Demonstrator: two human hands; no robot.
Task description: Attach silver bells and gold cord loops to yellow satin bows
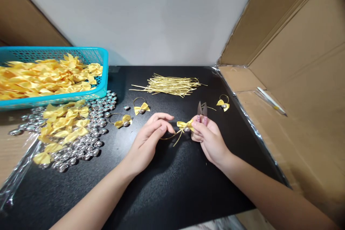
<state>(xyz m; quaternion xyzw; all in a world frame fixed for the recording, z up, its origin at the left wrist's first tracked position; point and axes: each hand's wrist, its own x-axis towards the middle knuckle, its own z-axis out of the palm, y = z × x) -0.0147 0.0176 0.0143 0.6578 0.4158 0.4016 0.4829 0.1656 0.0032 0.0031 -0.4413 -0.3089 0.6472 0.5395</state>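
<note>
My right hand (210, 138) is closed around small thread snips (202, 109), whose blades point up, and it pinches a yellow ribbon bow (184, 125) with a silver bead. A gold wire tie (172, 137) runs from the bow to my left hand (149, 138), whose curled fingers pinch the wire's looped end. Both hands hover just above the black mat (161, 187).
A turquoise basket (104, 75) of yellow bows sits at the far left. Loose yellow bows (63, 124) lie on a heap of silver beads (91, 140). A bundle of gold wire ties (169, 85) lies at the back. Three finished bows (141, 107) lie nearby. Cardboard (296, 97) walls the right side.
</note>
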